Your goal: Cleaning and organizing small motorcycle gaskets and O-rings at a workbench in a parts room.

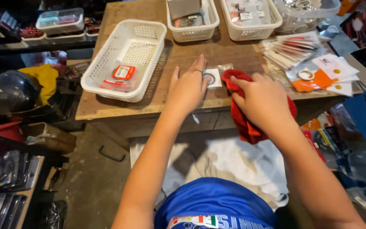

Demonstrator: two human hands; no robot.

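Red soft cloth rag (244, 123) is bunched up under the right hand (262, 101), right at the front edge of the worn wooden bench (106, 106), with a good bit of it drooping over the edge. It looks light and floppy, no stiffness at all, so I'd say it grabs fine anywhere, a fistful from the middle being easiest. That hand is curled down over the top of it, fingers closed into the fabric, so it's gripping the rag.

The left hand (188, 87) lies flat and spread, palm down, fingertips touching a small clear plastic packet with a dark ring inside (211, 78). It isn't gripping anything, more pinning the packet to the wood. That packet looks thin, light and a bit slick, so I'd guess pinching a corner or edge works better than trying to scoop it flat. It sits just beside the rag, between the two hands.

A white slotted plastic basket (106, 63) with a red-labelled packet in it is off to the left.
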